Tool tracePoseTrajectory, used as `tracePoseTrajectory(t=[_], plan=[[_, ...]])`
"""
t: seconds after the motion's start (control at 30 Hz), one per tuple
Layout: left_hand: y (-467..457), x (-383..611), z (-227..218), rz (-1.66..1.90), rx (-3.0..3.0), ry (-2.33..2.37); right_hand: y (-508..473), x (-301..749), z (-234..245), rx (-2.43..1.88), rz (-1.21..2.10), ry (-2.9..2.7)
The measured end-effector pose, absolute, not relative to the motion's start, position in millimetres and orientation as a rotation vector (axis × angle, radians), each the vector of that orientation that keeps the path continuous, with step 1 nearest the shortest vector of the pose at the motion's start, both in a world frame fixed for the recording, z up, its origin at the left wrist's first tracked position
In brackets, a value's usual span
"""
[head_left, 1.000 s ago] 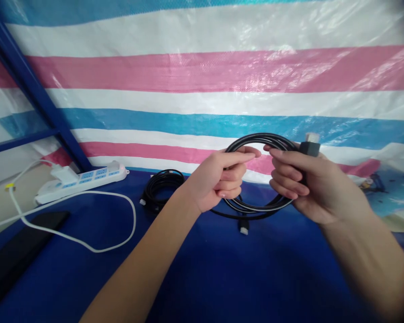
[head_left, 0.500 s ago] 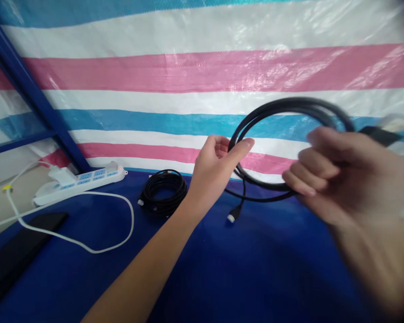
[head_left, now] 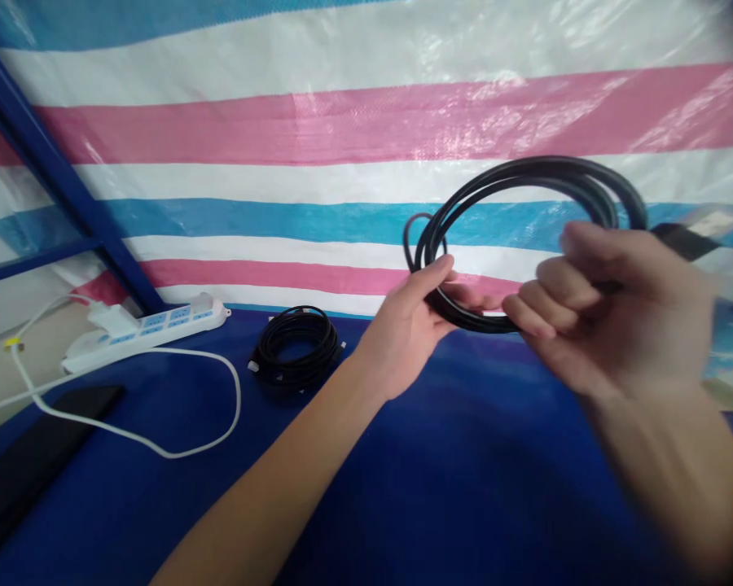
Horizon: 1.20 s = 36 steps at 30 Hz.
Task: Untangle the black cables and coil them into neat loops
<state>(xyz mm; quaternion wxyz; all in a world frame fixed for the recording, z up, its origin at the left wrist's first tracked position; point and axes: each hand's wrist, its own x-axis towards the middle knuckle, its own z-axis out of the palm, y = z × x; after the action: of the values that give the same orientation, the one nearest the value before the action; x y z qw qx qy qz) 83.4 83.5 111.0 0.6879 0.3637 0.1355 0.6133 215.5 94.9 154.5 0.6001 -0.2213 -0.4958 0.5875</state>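
A black cable [head_left: 525, 168] is held up in several round loops between my hands, above the blue tabletop. My left hand [head_left: 406, 330] is closed on the left side of the coil, its thumb across the strands. A small loose loop of the cable stands out just beyond that thumb. On the right side, my right hand [head_left: 616, 305] grips the coil in a fist, slightly blurred. A black connector end [head_left: 687, 241] sticks out past the right knuckles. The cable's other end is hidden.
Another coiled black cable [head_left: 298, 348] lies on the blue tabletop [head_left: 452, 488]. To the left are a white power strip [head_left: 159, 325], a looped white cord [head_left: 235, 407] and a flat black object [head_left: 42, 456]. A striped plastic sheet [head_left: 250, 134] hangs behind, beside a blue metal frame [head_left: 54, 155].
My left hand has shifted slightly right and down on the coil. The dangling connector end and low strand no longer show; a small loop now stands up at the left.
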Motion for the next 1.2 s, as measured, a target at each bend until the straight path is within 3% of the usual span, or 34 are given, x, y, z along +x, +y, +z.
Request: tracePoseTrajectory(t=[0.37, 0.57, 0.7, 0.8, 0.97, 1.2], plan=[[79.9, 64.0, 123.6, 1.48, 1.142, 0.575, 107.6, 219.0, 146.4, -0.764, 1.566, -1.404], [67.5, 47.4, 136.1, 1.053, 1.451, 0.737, 105.3, 226.8, 144.0, -0.999, 1.513, -1.79], [64.1, 52.7, 133.6, 0.881, 1.46, 0.762, 102.0, 220.4, 142.7, -1.192, 0.993, -2.06], [64.8, 59.8, 130.3, 0.963, 1.331, 0.789, 103.0, 211.5, 139.0, -1.27, 0.54, -1.957], [62.3, 56.2, 134.7, 0.908, 1.351, 0.828, 107.4, 205.4, 131.4, -1.147, 0.063, -1.831], [57.5, 54.2, 139.7, 0.895, 1.488, 0.784, 107.3, 213.8, 137.7, -0.911, 0.542, -2.013]])
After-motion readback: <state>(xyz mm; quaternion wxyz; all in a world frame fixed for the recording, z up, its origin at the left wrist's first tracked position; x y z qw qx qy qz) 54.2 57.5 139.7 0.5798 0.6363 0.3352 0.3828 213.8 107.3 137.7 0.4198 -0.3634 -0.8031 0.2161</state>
